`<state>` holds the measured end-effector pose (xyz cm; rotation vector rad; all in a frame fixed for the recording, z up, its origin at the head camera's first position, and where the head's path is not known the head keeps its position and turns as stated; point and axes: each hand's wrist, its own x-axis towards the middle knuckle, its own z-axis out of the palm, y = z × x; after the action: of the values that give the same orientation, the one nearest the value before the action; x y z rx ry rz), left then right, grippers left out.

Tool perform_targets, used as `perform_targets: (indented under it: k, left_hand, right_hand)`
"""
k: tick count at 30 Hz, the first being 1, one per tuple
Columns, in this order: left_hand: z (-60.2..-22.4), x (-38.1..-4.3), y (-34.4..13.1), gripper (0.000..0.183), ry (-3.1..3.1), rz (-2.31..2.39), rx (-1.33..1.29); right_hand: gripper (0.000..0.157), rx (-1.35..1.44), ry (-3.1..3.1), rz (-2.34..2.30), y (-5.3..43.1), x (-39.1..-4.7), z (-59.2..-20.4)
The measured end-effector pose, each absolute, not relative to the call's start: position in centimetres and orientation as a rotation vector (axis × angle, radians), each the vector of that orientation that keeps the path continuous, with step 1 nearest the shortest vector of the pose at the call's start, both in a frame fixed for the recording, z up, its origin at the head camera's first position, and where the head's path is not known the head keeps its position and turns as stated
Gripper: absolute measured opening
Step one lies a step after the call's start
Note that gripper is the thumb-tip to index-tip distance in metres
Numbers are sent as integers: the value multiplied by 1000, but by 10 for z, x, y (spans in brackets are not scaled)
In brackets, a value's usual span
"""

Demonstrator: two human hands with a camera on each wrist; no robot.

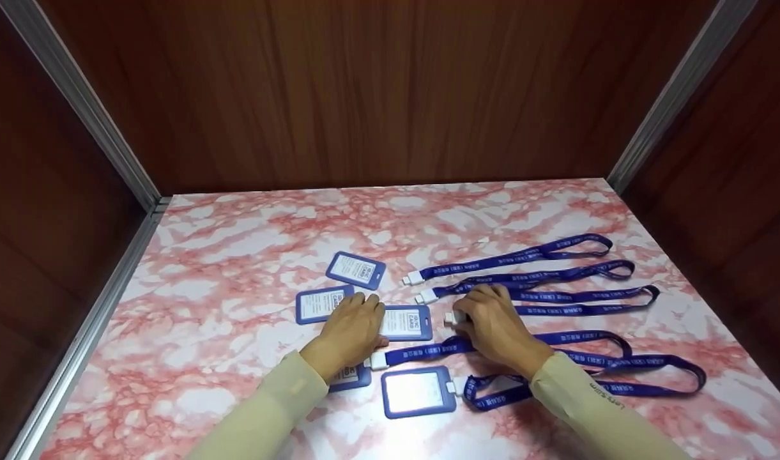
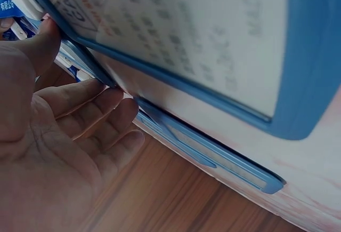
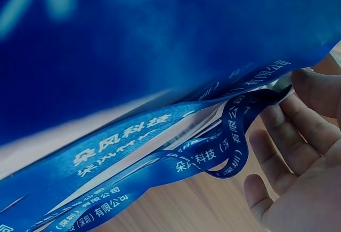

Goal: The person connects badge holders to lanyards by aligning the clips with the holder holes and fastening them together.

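Observation:
My left hand (image 1: 354, 329) holds a blue-framed badge holder (image 1: 410, 322), its thumb and fingers at opposite long edges. In the left wrist view, fingers (image 2: 120, 101) reach along that holder's edge (image 2: 88, 64). My right hand (image 1: 492, 322) pinches the white clip (image 1: 452, 318) of a blue lanyard (image 1: 559, 311), facing the holder's slotted end with a small gap between. Over in the right wrist view, thumb and index finger meet at the lanyard's end (image 3: 277, 94); the clip is mostly hidden there.
Two badge holders, one upper (image 1: 356, 270) and one lower (image 1: 316, 305), lie left. Nearest me, a badge holder (image 1: 418, 393) joins a lanyard (image 1: 498, 399). Another holder (image 1: 351, 378) touches a clip (image 1: 377, 361), partly under my left arm. Further lanyards (image 1: 517, 257) lie right. Wooden panels (image 1: 390, 96) surround the table.

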<state>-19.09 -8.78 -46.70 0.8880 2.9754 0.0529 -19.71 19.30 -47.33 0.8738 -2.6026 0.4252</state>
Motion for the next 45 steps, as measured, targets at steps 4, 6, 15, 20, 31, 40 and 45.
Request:
perform_targets:
  k: [4,6,15,20,31,40,45]
  left_hand:
    - [-467,-191,-87,56,2976,42,892]
    - [-468,-190,-87,55,2980,32,893]
    - [-468,-191,-86,54,2982,60,885]
    - [-469,-192,-86,56,2977,52,882]
    - [-469,-193,-86,55,2997,95,899]
    - [-471,-193,-86,52,3020,137,920]
    - [-471,-194,-86,52,3033,126,930]
  right_hand:
    - [19,877,-2597,399,192,-197,-475]
    - [19,881,-2597,383,191,-197,-475]
    - [19,888,-2622,382,189,-198,-474]
    - [18,903,-2626,386,187,-198,-472]
    - [18,940,-2616,377,184,-200,-473]
    - [19,931,-2638,355,183,-202,-473]
    - [20,928,-2665,341,182,-203,-472]
